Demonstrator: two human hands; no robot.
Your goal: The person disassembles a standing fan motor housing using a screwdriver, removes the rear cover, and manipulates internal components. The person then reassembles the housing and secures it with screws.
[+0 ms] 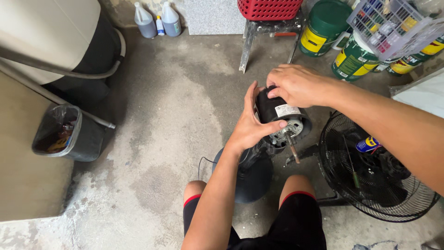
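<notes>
A black fan motor (280, 113) with a metal face and a bare shaft (292, 147) sticking out toward me sits on top of a black stand with a round base (252, 178). My left hand (252, 125) wraps the motor's left side, thumb across its front. My right hand (298, 84) grips the motor's rear top from the right. My knees in black shorts are below the base.
A black wire fan guard (370, 171) lies on the concrete floor at right with a spray can (368, 144) and a screwdriver in it. Paint buckets (354, 58), a red basket on a stool (268, 9), jugs (157, 21) stand behind. A bin (64, 132) is at left.
</notes>
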